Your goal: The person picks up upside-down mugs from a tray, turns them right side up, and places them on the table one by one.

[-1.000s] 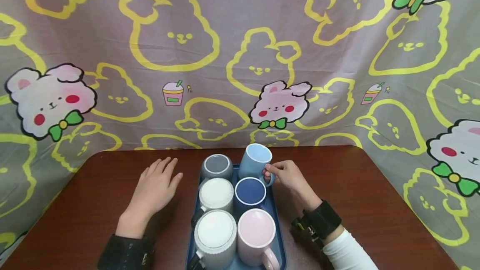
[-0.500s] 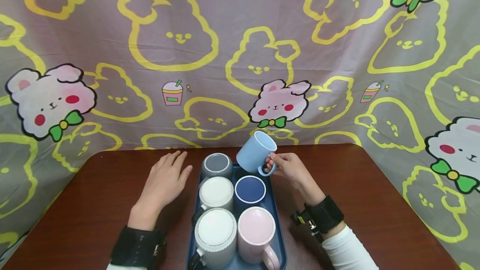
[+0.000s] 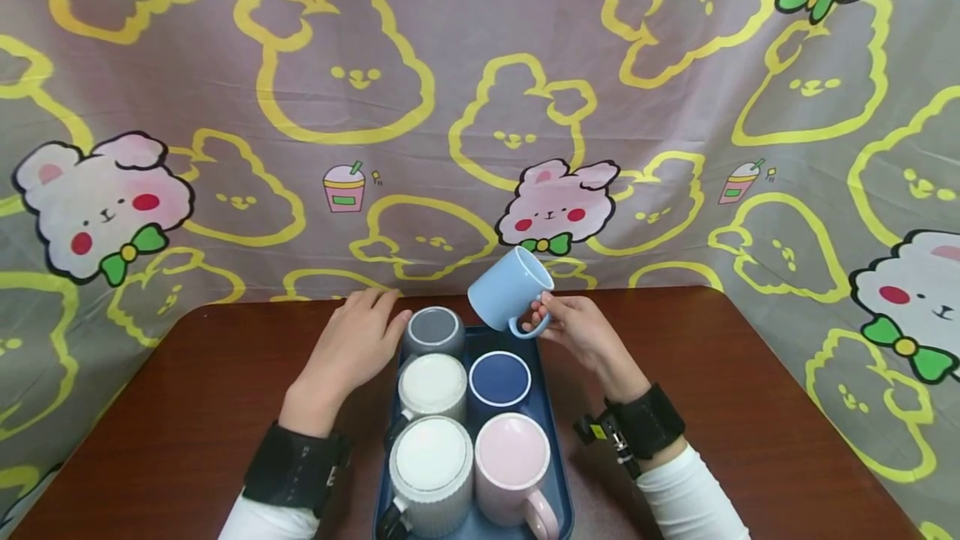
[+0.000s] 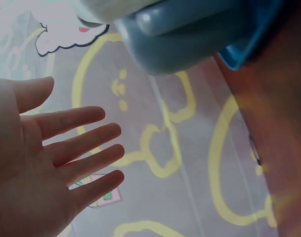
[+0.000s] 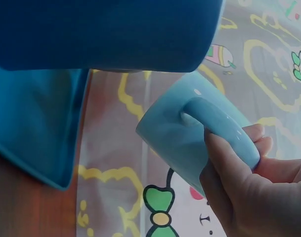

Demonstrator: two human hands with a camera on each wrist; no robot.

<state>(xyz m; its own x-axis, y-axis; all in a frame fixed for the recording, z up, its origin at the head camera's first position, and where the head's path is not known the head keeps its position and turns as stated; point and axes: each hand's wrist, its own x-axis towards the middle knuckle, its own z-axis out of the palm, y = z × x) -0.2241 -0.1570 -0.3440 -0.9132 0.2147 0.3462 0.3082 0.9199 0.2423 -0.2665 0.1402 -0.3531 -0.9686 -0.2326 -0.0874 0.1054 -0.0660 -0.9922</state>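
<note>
My right hand [image 3: 581, 327] pinches the handle of a light blue mug [image 3: 506, 288], which is tilted and raised over the far right end of a blue tray [image 3: 558, 448]. In the right wrist view the thumb and fingers close round the mug's handle [image 5: 222, 128]. My left hand [image 3: 356, 344] has its fingers extended, thumb right by a grey mug [image 3: 435, 332] at the tray's far left. The left wrist view shows the left palm [image 4: 36, 168] facing the camera with fingers spread, holding nothing.
Also on the tray are a dark blue mug [image 3: 500, 382], a pink mug [image 3: 513, 465] and two white-topped mugs, one nearer [image 3: 431, 473] and one behind it. The brown table [image 3: 187, 423] ends at a patterned cloth [image 3: 420, 107].
The light blue mug has risen off the tray, tilting further as the right hand lifts it. My left hand has moved right and slightly forward, closer to the grey mug.
</note>
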